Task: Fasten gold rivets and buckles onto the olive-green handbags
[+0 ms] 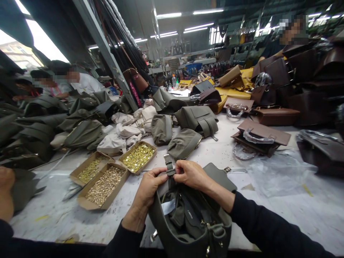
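Observation:
An olive-green handbag (pixel 158 215) stands at the table's front edge with its top open, showing the lining, a label and a zip. At its far side, a strap with a metal buckle (pixel 170 165) rises between my hands. My left hand (pixel 149 186) pinches the strap from the left, thumb and fingers closed on it. From the right, my right hand (pixel 192 173) grips the same strap with curled fingers; their tips are partly hidden. The bag's flap (pixel 219 177), with a small metal fitting, lies folded out beneath my right forearm.
Three cardboard trays of small metal parts, one a tray of gold studs (pixel 156 148), sit left of the bag. Olive bags (pixel 197 120) and pale cloth pouches (pixel 111 143) lie behind. Brown handbags (pixel 262 136) and clear plastic (pixel 282 175) are at right. A co-worker's hand (pixel 6 190) shows at left.

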Tool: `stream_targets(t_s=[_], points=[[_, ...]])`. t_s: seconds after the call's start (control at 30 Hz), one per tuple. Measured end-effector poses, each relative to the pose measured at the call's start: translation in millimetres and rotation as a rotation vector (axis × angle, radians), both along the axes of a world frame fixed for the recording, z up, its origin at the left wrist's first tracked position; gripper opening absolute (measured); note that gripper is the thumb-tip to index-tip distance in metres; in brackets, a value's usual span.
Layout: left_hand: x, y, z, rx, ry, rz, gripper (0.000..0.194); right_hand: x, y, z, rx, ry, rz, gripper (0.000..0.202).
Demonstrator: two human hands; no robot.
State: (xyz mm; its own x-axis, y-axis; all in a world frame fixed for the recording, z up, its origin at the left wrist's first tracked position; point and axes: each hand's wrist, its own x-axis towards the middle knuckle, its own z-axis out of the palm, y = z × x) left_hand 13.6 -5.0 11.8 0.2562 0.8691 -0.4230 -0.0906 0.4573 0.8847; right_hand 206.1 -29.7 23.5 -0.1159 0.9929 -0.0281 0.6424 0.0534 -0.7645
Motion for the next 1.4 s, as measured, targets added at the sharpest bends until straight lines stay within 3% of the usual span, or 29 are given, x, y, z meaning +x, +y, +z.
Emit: stream_targets(t_s=[0.23,0.4,0.53,0.7,0.93,1.1,1.2,1.33,1.4], points=[[-8.1,6.9,-16.5,-0.150,-0.194,-0.057,0.044,-0.1,3.0,-9.3,-0.036,0.050,0.030,0.011],[-21.2,7.9,-36.6,-0.195,-0.358,-0.152,0.048,-13.0,6.5,-13.7,-0.078,0.102,0.097,0.011],[-27.6,6.7,-47.9,-0.195,-0.418,-0.155,0.047,-22.0,7.3,-19.6,-0.057,0.162,0.129,0.015],[-27.2,6.1,-49.5,-0.196,-0.482,-0.181,0.046,-24.1,4.5,-31.0,-0.030,0.297,0.117,0.021],[-23.9,5.1,-46.6,-0.169,-0.459,-0.175,0.045,-26.7,3.8,-36.9,-0.192,0.624,0.092,0.029],[-20.0,2.0,-41.8,-0.102,-0.408,-0.066,0.044,-25.1,4.7,-39.2,-0.269,0.733,0.078,0.035],[-19.6,-1.4,-35.2,0.078,-0.280,0.040,0.031,-25.5,3.9,-36.9,-0.248,0.697,0.055,0.035],[-25.6,-13.9,-22.2,0.728,0.309,0.152,0.003,-25.6,3.1,-31.4,-0.197,0.607,0.059,0.034],[-30.0,-23.3,-15.4,0.980,0.508,0.124,0.009,-23.3,3.3,-30.6,-0.189,0.585,0.062,0.035]])
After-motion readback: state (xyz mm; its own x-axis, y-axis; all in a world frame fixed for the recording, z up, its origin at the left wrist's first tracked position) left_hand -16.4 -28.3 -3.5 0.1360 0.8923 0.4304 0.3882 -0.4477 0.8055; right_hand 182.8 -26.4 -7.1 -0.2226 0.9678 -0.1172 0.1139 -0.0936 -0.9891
